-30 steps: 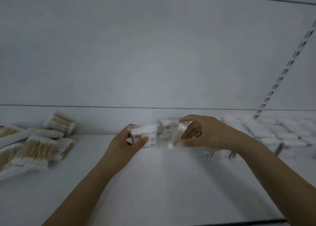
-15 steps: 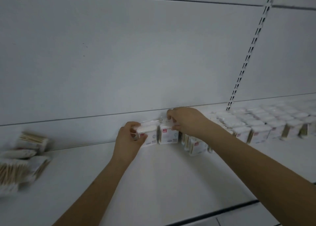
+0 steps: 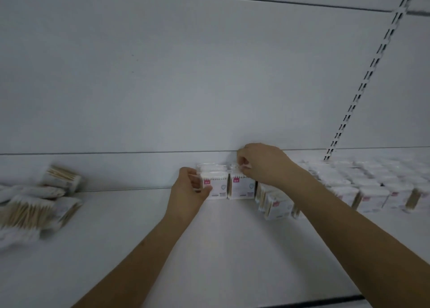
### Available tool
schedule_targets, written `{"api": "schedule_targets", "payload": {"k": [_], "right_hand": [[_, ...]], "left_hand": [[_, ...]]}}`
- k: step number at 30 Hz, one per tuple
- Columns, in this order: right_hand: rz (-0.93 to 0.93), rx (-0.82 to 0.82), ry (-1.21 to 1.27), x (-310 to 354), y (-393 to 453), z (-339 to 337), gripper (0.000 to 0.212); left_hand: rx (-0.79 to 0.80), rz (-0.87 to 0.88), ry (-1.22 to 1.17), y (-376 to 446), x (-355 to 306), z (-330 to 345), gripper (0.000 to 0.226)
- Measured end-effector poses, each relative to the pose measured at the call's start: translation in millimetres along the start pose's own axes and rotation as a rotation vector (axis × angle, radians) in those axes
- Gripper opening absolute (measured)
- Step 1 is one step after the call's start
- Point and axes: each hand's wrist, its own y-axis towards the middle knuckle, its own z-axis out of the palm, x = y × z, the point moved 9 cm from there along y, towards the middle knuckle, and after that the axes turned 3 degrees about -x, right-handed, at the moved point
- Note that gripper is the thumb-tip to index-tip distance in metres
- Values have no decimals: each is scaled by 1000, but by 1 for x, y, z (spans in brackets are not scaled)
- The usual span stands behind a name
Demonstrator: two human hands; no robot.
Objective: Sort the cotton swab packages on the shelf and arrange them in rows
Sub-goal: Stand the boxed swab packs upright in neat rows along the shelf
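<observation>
Two small cotton swab packages with pink labels stand side by side against the shelf's back wall. My left hand [image 3: 190, 191] grips the left package [image 3: 216, 185] from its left side, thumb across the front. My right hand [image 3: 260, 165] pinches the top of the right package [image 3: 242, 187] from above. To the right, rows of upright packages [image 3: 372, 189] run along the shelf, and one package [image 3: 277, 205] stands slightly forward of them. A loose pile of packages [image 3: 35, 207] lies at the far left.
The white shelf board [image 3: 144, 238] is bare between the pile and my arms. A perforated upright rail [image 3: 363, 84] runs up the back panel at the right. The shelf's dark front edge [image 3: 314, 302] shows at the bottom right.
Both hands carried the two packages back to the wall and set them upright side by side. My view has swung right, so the left pile sits further left.
</observation>
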Motion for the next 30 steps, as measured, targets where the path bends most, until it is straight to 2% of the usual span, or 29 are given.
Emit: {"api": "schedule_targets", "payload": {"k": [3, 6, 10, 13, 16, 18, 20, 22, 23, 25, 28, 30], "right_hand": [[-57, -232, 97, 25, 13, -33, 23], [-179, -444, 312, 78, 29, -57, 36], [-313, -578, 532, 159, 56, -62, 47], [-411, -491, 665, 230, 76, -37, 50], [-516, -354, 667, 302, 85, 3, 53], [-580, -267, 681, 342, 85, 29, 64], [-643, -174, 642, 376, 82, 57, 84], [-692, -155, 577, 402, 75, 80, 96], [-708, -183, 565, 408, 72, 88, 93], [-694, -233, 626, 408, 71, 93, 73], [-618, -236, 845, 392, 78, 89, 50], [-558, -271, 928, 383, 82, 85, 43]], "left_hand": [[-11, 28, 108, -17, 2, -20, 45], [-65, 155, 308, -47, 1, -65, 29], [-184, 147, 458, -91, 17, -144, 14], [-393, 41, 513, -118, 43, -211, 20], [-632, -27, 621, -135, 60, -273, 29], [-730, -46, 716, -137, 65, -305, 41], [-743, -79, 809, -131, 74, -328, 61], [-665, -115, 863, -120, 89, -342, 79], [-610, -139, 891, -115, 97, -346, 83], [-527, -176, 938, -108, 109, -347, 82], [-578, -142, 853, -107, 112, -350, 65], [-640, -96, 800, -113, 106, -353, 55]]}}
